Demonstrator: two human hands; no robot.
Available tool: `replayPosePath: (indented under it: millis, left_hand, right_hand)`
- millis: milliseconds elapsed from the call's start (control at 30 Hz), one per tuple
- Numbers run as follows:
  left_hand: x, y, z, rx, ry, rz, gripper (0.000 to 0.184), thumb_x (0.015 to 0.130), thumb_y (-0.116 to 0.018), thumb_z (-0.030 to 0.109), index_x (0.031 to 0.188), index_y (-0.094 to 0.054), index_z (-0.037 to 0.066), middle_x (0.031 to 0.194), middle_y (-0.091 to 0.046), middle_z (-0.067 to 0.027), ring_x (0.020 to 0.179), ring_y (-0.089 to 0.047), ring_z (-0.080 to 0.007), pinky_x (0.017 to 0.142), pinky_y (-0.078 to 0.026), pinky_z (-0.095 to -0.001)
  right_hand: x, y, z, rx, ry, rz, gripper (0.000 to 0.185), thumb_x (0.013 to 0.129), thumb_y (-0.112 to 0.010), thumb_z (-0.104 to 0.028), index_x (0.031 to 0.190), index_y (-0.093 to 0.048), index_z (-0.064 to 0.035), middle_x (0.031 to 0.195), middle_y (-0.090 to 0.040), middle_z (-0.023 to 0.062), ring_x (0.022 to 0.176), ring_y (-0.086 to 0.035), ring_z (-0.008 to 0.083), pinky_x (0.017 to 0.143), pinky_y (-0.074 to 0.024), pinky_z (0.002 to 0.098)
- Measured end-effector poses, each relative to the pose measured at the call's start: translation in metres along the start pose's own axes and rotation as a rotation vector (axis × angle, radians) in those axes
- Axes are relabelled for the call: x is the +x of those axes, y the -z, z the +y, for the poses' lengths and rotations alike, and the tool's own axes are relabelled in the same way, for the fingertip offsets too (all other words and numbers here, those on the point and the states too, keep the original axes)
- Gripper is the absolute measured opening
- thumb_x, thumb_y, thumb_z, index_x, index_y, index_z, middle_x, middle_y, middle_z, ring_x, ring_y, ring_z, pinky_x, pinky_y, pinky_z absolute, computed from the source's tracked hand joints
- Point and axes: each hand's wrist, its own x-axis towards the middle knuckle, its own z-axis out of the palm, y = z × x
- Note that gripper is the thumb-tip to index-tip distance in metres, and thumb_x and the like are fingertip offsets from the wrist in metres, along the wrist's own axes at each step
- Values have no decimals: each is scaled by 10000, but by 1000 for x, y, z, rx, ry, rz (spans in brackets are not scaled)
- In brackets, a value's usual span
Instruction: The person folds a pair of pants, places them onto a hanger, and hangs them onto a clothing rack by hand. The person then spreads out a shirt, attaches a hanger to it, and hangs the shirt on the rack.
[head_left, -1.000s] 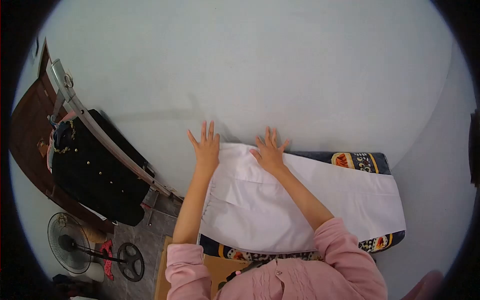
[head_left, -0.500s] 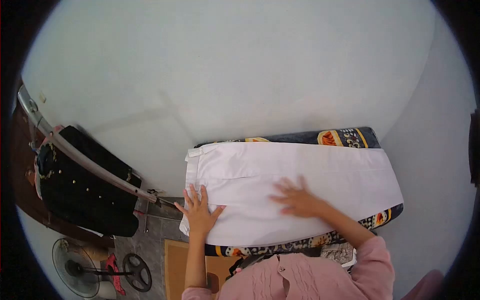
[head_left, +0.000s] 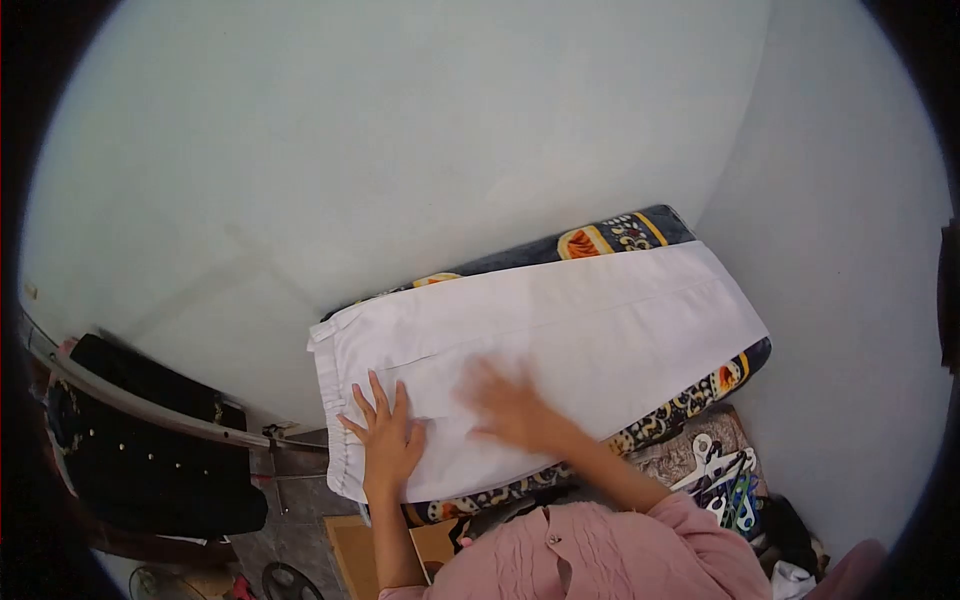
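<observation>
A white skirt (head_left: 620, 310) with a gathered elastic waistband (head_left: 330, 410) lies spread over a padded board covered in dark patterned cloth (head_left: 690, 405). Near the waistband, my left hand (head_left: 390, 440) rests flat on the fabric with its fingers spread. My right hand (head_left: 512, 408) is blurred by motion over the middle of the skirt, its fingers extended and nothing seen in them. A short slit shows in the fabric just beyond my left fingertips.
A metal rail (head_left: 140, 402) slants along the left, with a black buttoned garment (head_left: 160, 470) below it. Part of a fan (head_left: 150, 582) shows at the lower left. Several plastic hangers (head_left: 735, 490) lie right of the board. A wall (head_left: 450, 130) rises behind.
The view has shifted and tilted, bringing the hangers into sight. My right hand has moved left across the skirt, closer to my left hand, which stays near the waistband.
</observation>
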Motion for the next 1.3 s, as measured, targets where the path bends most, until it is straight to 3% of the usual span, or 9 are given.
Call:
replayPosePath:
  millis: [133,300,433,500,667,833,967,1067,1300]
  left_hand:
    - [-1,-27,-16,-34,88,18,628,847,-487,350,1403,-330,102,1511,-56,-201,1367,16,-465,963,97,-704]
    - [-1,-33,-20,-45,89,32,639,863,-460,384,1416,-307,103,1513,-48,-198,1363,22,-473,963,112,-695]
    - [2,-35,-19,-70,96,41,664,872,-460,438,1404,-319,67,1512,-48,-199,1364,31,-469,960,120,-693]
    - [2,-36,-19,-68,90,44,674,873,-459,457,1400,-324,59,1512,-47,-200,1364,32,-468,960,121,-691]
    - [3,-31,-16,-74,134,14,703,852,-497,496,1396,-343,80,1512,-54,-198,1371,49,-447,968,118,-684]
    - [2,-32,-20,-67,139,32,702,834,-526,496,1397,-354,113,1512,-45,-201,1373,66,-437,966,131,-683]
    - [3,-24,-15,-104,134,-11,715,832,-536,490,1382,-364,66,1508,-26,-216,1374,64,-435,961,127,-690]
    - [12,0,-4,-52,72,-78,724,834,-530,484,1352,-379,0,1507,-31,-217,1377,55,-430,959,109,-702]
    - [99,-8,26,251,-123,214,737,851,-482,508,1304,-409,-70,1522,-48,-152,1397,3,-362,967,62,-715]
  right_hand:
    - [-20,-3,-5,-80,125,-198,580,870,-465,-519,1386,-361,-275,1487,-260,6,1383,-195,230,1007,-80,694]
    - [-151,104,158,-509,-783,-26,551,917,-355,-505,1414,-315,-269,1489,-262,28,1384,-204,235,999,34,693]
    - [-155,145,169,-487,-1310,-35,609,917,-332,-517,1416,-308,-167,1505,-185,114,1401,-98,302,999,48,694]
    - [-115,113,133,-398,-1106,0,683,909,-362,-522,1394,-307,-43,1496,-186,155,1393,-70,360,999,53,698]
    - [-49,13,20,-5,66,-256,670,863,-444,-561,1426,-281,-237,1496,-228,56,1390,-149,302,1031,-27,665]
    - [-139,96,148,-294,-599,-65,619,895,-401,-535,1429,-276,-249,1491,-255,15,1388,-194,220,1024,17,666]
    - [-186,159,211,-432,-1239,7,587,914,-382,-491,1406,-331,-174,1496,-229,77,1398,-125,291,1004,36,691]
    - [-141,135,224,-380,-1218,84,584,921,-375,-477,1385,-360,-124,1497,-210,114,1395,-112,316,1003,27,697]
    - [63,8,74,-177,-119,56,589,893,-437,-487,1388,-360,-178,1490,-229,86,1394,-136,281,989,-28,720]
